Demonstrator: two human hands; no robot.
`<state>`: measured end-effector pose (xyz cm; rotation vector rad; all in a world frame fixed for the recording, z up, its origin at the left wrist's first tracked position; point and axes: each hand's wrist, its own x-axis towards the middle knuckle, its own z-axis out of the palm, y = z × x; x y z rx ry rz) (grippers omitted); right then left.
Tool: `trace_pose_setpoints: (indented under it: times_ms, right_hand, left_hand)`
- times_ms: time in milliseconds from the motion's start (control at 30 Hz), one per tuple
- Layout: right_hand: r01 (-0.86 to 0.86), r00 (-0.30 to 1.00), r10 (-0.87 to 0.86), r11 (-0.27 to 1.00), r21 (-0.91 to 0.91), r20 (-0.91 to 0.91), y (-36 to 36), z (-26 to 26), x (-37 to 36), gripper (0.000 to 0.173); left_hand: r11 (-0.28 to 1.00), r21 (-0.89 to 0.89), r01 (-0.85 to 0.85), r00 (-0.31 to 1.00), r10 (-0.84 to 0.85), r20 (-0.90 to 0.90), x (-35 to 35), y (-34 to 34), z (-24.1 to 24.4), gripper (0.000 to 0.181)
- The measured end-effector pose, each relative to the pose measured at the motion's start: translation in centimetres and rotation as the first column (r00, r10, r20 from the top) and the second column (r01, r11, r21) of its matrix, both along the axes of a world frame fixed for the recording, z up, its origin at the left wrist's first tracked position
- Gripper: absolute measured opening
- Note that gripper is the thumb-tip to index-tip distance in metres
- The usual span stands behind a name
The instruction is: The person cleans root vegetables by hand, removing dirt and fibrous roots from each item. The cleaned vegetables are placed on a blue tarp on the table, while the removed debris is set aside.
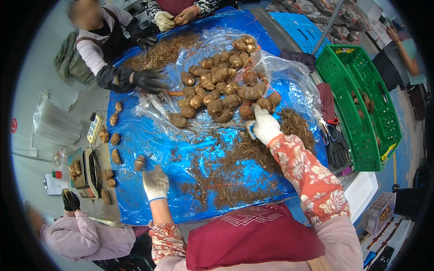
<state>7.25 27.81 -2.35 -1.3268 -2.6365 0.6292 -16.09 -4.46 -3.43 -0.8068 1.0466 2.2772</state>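
Observation:
My left hand (156, 183), in a white knit glove with a soiled palm, is over the left part of the blue plastic sheet (135, 200). Its fingers are apart, and a blurred brown taro-like tuber (139, 163) is just beyond them. My right hand (266, 124), also gloved, reaches to the near edge of a heap of tubers (217, 79). Its fingertips meet a reddish-brown tuber (246, 112). Something small and blue (251, 130) shows beneath that hand; what it is, and how firmly the fingers hold, cannot be made out.
Root fibres and soil (237, 189) litter the sheet, and clear plastic film (284, 73) lies around the heap. Several tubers (116, 156) line the left edge near a weighing scale (89, 172). Scissors (330, 130) and green crates (349, 111) are right. A co-worker's black-gloved hand (149, 81) reaches in.

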Motion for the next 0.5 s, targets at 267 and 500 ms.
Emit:
trace_pose_setpoints:
  times_ms: [267, 500]
  right_hand:
    - [-0.470, 0.661, -0.445, 0.382, -0.796, -0.604, -0.4, -1.6, 1.5, 0.020]
    - [-0.309, 0.763, 0.068, 0.912, -0.271, -0.643, -10.0, 2.0, 4.1, 0.030]
  left_hand:
    - [0.817, 0.071, 0.572, 0.818, -0.560, -0.133, 7.4, 7.4, 1.2, 0.036]
    - [0.602, -0.379, 0.703, 0.338, -0.751, -0.567, 15.8, 13.9, -1.1, 0.049]
